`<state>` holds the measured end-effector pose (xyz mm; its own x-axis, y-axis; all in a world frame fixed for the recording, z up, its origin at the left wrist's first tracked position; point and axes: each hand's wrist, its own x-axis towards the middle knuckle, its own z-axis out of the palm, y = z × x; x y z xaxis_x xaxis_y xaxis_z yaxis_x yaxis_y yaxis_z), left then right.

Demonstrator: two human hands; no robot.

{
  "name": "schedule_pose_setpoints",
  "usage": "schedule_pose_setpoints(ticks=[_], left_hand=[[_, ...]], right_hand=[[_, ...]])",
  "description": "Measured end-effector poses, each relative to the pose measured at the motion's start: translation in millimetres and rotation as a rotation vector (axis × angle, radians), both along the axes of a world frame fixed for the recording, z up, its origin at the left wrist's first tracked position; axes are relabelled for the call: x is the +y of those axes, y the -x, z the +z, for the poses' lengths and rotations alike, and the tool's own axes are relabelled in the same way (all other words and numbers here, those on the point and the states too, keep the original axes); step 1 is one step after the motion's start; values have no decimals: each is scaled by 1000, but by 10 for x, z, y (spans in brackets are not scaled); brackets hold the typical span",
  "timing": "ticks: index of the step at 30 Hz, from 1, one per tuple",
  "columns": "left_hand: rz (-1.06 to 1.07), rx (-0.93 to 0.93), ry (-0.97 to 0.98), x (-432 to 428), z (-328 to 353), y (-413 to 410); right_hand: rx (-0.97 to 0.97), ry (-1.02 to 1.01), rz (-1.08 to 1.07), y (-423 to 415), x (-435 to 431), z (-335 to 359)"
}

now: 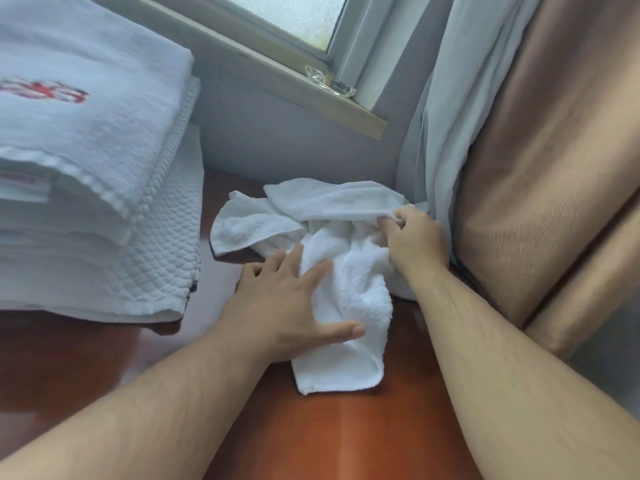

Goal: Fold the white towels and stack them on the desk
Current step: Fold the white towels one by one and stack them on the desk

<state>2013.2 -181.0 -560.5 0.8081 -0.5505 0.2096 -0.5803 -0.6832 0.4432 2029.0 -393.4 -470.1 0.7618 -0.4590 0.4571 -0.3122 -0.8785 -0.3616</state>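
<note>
While the left hand point(294, 299) pressed flat on the crumpled towel point(349, 282) on the desk point(346, 438) and the right hand point(414, 237) pinched its edge at 1 o'clock, folding had barely started imo, and next it needed spreading flat before joining the stack point(86, 202) at 10 o'clock.

Soft daylight from the window point(291, 19); glare streaks the desk point(343, 438); edges bend, towel stack point(86, 150) blurred.
</note>
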Motion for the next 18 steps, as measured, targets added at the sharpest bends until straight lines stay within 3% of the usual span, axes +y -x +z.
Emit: schedule_pose_setpoints(ticks=[3, 8, 11, 13, 15, 16, 18], left_hand=[[-7, 10, -10, 9, 12, 16], [15, 20, -18, 11, 29, 16], [24, 35, 8, 12, 35, 1], [24, 22, 31, 7, 35, -3], [27, 7, 42, 9, 32, -5], [30, 4, 42, 13, 29, -11], [37, 11, 40, 15, 25, -12]], right_hand=[[-347, -177, 164, 55, 156, 140], [-1059, -960, 347, 445, 347, 342], [-1337, -1348, 225, 828, 180, 147], [-1256, -1505, 89, 1021, 102, -89], [-917, -1524, -108, 1090, 75, -285], [-725, -1416, -193, 1087, 78, -354], [-497, -937, -366, 1043, 59, -448]])
